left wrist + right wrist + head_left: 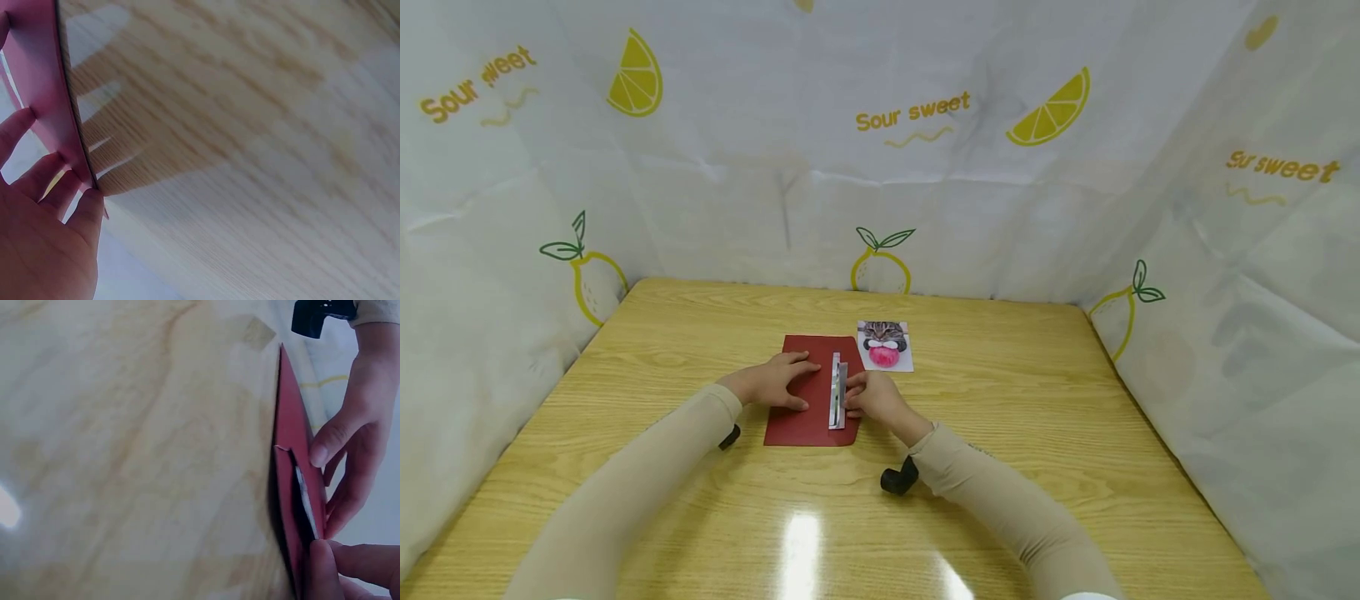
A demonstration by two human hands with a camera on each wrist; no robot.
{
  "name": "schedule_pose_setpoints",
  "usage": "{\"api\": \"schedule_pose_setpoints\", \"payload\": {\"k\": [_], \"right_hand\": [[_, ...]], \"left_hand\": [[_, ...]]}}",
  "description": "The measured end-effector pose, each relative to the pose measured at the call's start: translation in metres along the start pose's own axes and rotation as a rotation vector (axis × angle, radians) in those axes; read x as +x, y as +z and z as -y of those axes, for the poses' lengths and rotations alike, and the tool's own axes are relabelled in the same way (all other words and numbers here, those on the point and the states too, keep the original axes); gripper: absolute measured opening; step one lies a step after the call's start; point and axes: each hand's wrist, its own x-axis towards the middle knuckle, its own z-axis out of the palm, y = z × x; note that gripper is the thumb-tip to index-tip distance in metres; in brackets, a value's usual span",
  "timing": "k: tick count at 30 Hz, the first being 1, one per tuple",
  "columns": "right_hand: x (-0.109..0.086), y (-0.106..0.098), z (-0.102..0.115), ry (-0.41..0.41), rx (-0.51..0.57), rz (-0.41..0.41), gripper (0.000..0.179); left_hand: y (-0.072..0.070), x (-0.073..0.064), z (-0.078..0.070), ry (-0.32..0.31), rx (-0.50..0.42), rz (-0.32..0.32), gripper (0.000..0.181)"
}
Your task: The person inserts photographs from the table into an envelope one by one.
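Observation:
A red envelope (797, 425) lies on the table, its flap toward the right. From its opening sticks a narrow strip of picture cards (834, 408) with pale edges; the rest is hidden inside. My left hand (772, 381) rests on the envelope's left part with fingers spread; the left wrist view shows this hand (44, 225) along the envelope's edge. My right hand (880, 398) pinches the cards' right edge by the flap. In the right wrist view, the thumb and finger of this hand (350, 569) meet at the cards' pale edge (306, 500).
A cat picture card (884, 360) lies flat just beyond the envelope's upper right corner. Black wrist-worn pieces (898, 477) hang beneath the forearms. The wooden table (1000, 375) is enclosed by white cloth (737, 217) printed with lemons.

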Motion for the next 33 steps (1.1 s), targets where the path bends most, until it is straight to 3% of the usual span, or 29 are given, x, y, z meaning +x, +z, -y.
{"api": "schedule_pose_setpoints", "payload": {"k": [4,12,33], "right_hand": [[0.002,0.002,-0.006,-0.012,0.056,-0.035,0.033],[0.004,0.005,-0.013,-0.047,0.066,-0.081,0.032],[0.003,0.005,-0.012,-0.058,0.013,-0.062,0.031]], "left_hand": [[-0.001,0.000,0.000,-0.002,0.007,0.001,0.072],[-0.003,0.000,0.000,-0.002,0.012,0.000,0.071],[-0.001,0.000,0.000,0.007,0.006,0.001,0.071]]}}
